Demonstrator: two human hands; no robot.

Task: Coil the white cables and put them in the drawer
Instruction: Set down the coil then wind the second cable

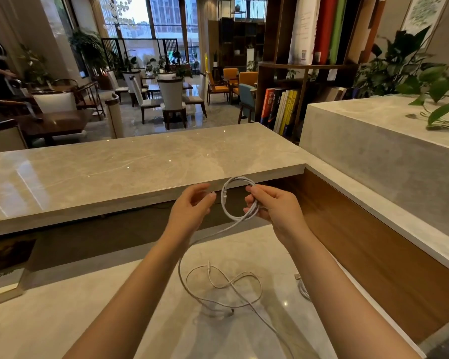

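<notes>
My right hand (pixel 272 206) grips a white cable coil (pixel 227 211) of a few loops, held in the air above the lower desk. The coil's plug end hangs inside the loop near its left side. My left hand (pixel 192 206) hovers just left of the coil with fingers loosely curled, holding nothing. The cable's free length trails from the coil down to the desk, where loose white cable (pixel 226 283) lies in tangled loops. Another white cable end (pixel 302 286) lies by the wooden side panel. No drawer is in view.
The lower marble desk (pixel 88 307) lies under my arms. A raised marble counter (pixel 130 161) runs across in front, and a wooden panel (pixel 373 255) walls the right side. A small stand (pixel 3 278) sits at far left. Bookshelves, plants and chairs fill the lobby beyond.
</notes>
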